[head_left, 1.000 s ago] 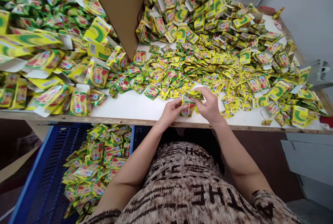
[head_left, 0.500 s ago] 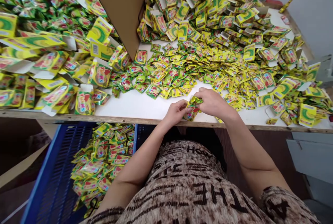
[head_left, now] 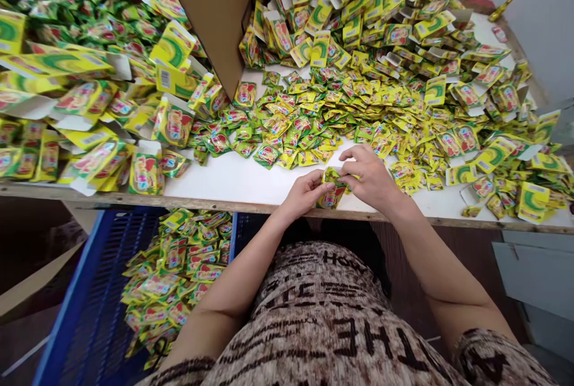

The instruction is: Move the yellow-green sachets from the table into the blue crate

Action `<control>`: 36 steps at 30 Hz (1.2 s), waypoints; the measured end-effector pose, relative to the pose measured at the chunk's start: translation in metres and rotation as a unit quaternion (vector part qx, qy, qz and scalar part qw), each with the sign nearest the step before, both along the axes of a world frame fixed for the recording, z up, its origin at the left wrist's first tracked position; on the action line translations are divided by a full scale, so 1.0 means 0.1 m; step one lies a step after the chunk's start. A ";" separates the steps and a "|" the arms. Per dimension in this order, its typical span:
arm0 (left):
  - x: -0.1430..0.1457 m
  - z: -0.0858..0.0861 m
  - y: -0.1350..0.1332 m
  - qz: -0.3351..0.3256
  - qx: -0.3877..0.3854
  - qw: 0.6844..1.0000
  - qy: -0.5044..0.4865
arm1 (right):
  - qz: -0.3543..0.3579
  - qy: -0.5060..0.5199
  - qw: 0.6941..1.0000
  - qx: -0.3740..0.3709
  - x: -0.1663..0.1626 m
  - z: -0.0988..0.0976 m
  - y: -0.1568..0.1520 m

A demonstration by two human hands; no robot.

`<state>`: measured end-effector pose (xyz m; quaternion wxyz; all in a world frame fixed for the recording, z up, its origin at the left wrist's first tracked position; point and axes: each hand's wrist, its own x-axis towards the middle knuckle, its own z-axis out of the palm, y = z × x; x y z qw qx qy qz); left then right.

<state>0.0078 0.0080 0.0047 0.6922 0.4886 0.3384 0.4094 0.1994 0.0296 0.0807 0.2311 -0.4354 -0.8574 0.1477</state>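
Note:
My left hand (head_left: 305, 196) grips a small yellow-and-green printed box (head_left: 332, 197) at the table's front edge, with the thumb across its front. The box stands roughly upright, its top towards my right hand (head_left: 368, 178). The fingers of that hand are spread apart, and the lowest digit touches the top of the box. What lies inside the box is hidden. Just beyond both hands is a wide heap of small yellow and green sachets (head_left: 305, 129) on the white table (head_left: 242, 180).
Filled-looking boxes (head_left: 385, 9) are piled at the back right, and more boxes (head_left: 174, 123) lie at the left. A brown cardboard panel (head_left: 215, 9) stands between the piles. Below the table edge, a blue crate (head_left: 85, 290) holds several packets (head_left: 174, 278).
My right hand has loosened its pinch at the top of the box, and its fingers have spread. The box has tipped more upright in my left hand. The view has shifted slightly.

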 end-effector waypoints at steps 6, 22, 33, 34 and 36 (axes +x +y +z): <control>0.00 0.03 -0.01 0.001 0.024 0.999 0.022 | 0.097 -0.056 0.990 -0.086 0.03 -0.09 -0.05; 0.06 0.17 -0.10 0.115 -0.118 0.986 -0.042 | -0.170 0.404 0.853 -0.282 -0.14 -0.46 -0.40; 0.11 0.03 -0.04 0.194 0.028 0.979 0.061 | -0.202 0.456 0.822 -0.275 -0.15 -0.54 -0.33; 0.10 0.04 -0.02 0.186 0.059 0.978 0.074 | -0.202 0.456 0.826 -0.264 -0.15 -0.54 -0.34; 0.07 0.04 0.01 0.171 0.152 0.967 0.110 | -0.195 0.449 0.838 -0.241 -0.14 -0.55 -0.35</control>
